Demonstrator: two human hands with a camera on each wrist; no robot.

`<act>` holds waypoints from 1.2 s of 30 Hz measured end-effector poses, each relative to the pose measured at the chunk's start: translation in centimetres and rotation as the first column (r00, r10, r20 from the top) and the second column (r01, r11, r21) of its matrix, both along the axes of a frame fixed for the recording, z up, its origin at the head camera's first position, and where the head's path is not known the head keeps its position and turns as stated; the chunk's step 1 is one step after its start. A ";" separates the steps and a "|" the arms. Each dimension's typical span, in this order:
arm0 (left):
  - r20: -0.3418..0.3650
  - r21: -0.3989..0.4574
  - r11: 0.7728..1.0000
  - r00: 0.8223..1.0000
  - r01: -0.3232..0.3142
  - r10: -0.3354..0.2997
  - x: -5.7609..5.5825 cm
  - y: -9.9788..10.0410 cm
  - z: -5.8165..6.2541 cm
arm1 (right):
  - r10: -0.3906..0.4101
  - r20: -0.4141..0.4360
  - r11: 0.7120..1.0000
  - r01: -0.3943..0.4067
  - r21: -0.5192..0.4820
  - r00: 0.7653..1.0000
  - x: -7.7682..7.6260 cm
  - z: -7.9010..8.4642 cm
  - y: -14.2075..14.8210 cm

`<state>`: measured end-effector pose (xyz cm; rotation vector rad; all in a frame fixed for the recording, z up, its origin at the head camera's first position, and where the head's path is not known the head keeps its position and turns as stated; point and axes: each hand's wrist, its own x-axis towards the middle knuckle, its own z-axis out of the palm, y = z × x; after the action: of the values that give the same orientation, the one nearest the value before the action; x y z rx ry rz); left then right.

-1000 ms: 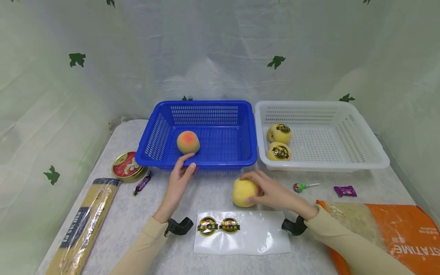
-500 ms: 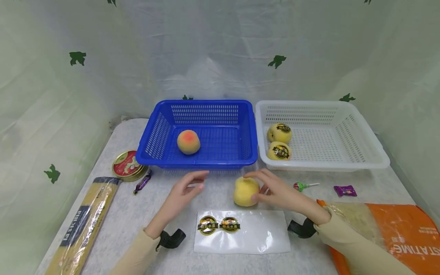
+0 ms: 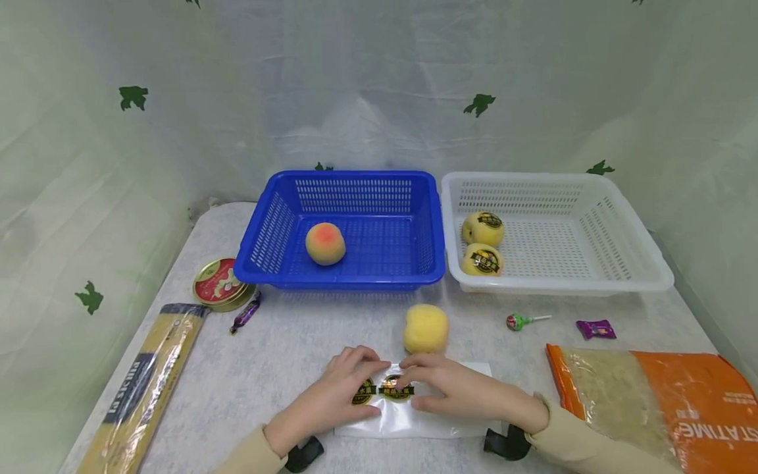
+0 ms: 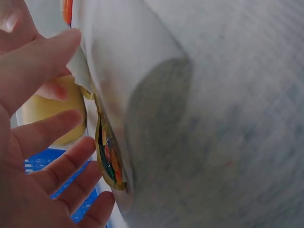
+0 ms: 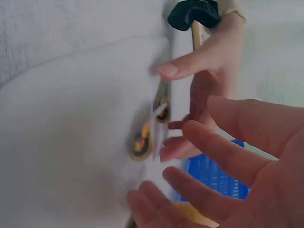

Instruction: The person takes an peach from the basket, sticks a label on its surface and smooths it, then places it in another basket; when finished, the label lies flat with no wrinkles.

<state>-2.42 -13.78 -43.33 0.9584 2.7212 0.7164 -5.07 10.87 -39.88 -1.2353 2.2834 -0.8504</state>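
In the head view, a glossy white rectangular sheet [image 3: 414, 426] with round black-and-gold stickers [image 3: 391, 388] is partly covered by the left hand [image 3: 331, 395] and right hand [image 3: 458, 390], near a round yellow peach [image 3: 426, 328]. In the left wrist view, the left fingers [image 4: 64, 164] are spread; in the right wrist view, the right fingers [image 5: 228, 152] are held apart.

Left hand [image 3: 333, 392] partly hides a sticker [image 3: 364, 393] on a white sheet [image 3: 408, 426].
Right of the right hand [image 3: 458, 387], an orange bag [image 3: 681, 388] runs off-frame; left of the left, a yellow packet [image 3: 168, 355] is cut off.
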 end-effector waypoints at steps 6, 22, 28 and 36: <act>-0.085 -0.054 0.998 0.996 0.023 -0.028 0.1 0.3 -0.3 | 0.072 -0.174 0.993 -0.054 0.104 0.982 1.0 -1.1 -0.2; -0.136 -0.065 0.996 0.988 0.060 -0.069 -0.3 0.2 -0.3 | -0.103 -0.081 0.982 0.088 -0.167 0.991 -0.2 -0.1 0.1; -0.121 -0.044 0.998 0.991 0.052 -0.057 -0.9 0.2 0.1 | -0.262 -0.140 0.878 0.176 -0.445 0.955 -2.4 0.3 1.4; -0.058 0.269 0.962 0.997 -0.037 0.055 -3.3 1.6 1.9 | -0.365 -0.135 0.850 0.270 -0.452 0.921 -4.5 -0.5 2.2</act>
<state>-5.71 -12.17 -41.47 0.9904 2.7586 1.1043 -9.53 13.06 -40.33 -1.1766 2.6180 -1.4694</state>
